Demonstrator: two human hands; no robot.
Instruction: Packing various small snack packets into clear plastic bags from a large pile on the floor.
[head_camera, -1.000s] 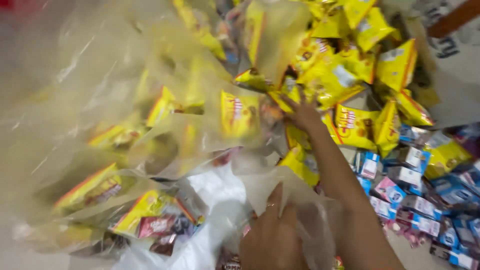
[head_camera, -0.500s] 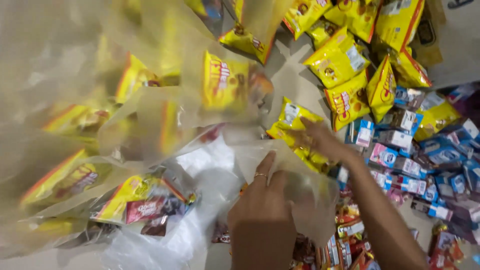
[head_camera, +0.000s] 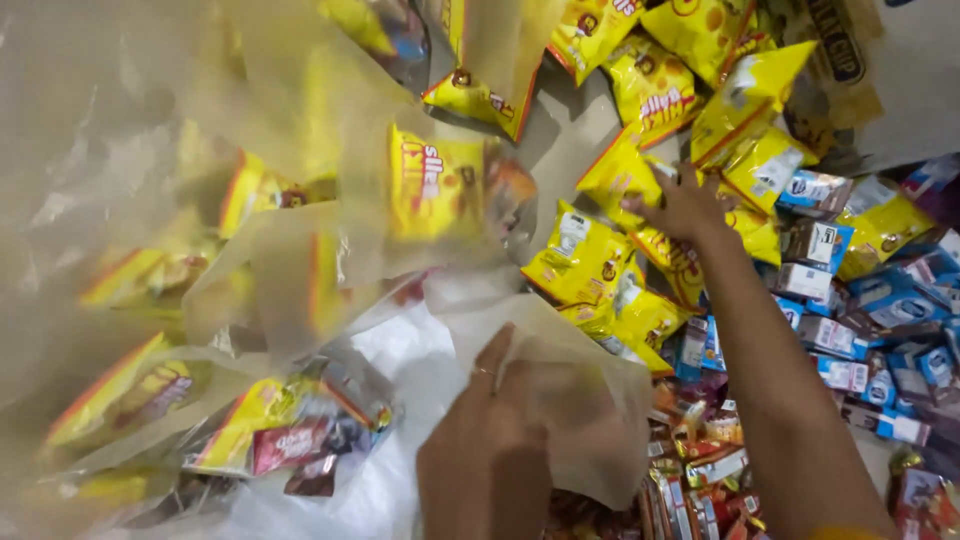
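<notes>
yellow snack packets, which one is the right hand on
The right hand rests on the yellow packet at the loose pile's middle, beside the bare floor gap; the other packets lie untouched.

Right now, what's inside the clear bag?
Through the clear bag show yellow snack packs and a red pack. Folds and glare hide whatever lies deeper.

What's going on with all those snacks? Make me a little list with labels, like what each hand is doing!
left hand: the left hand grips the edge of a big clear plastic bag
right hand: the right hand reaches out, fingers spread, onto the yellow snack packets
inside the bag: more yellow packets, plus one red one, blurry through the plastic
right side: small blue and white packets
bottom: red and orange wrappers
top right: a brown cardboard box
</notes>
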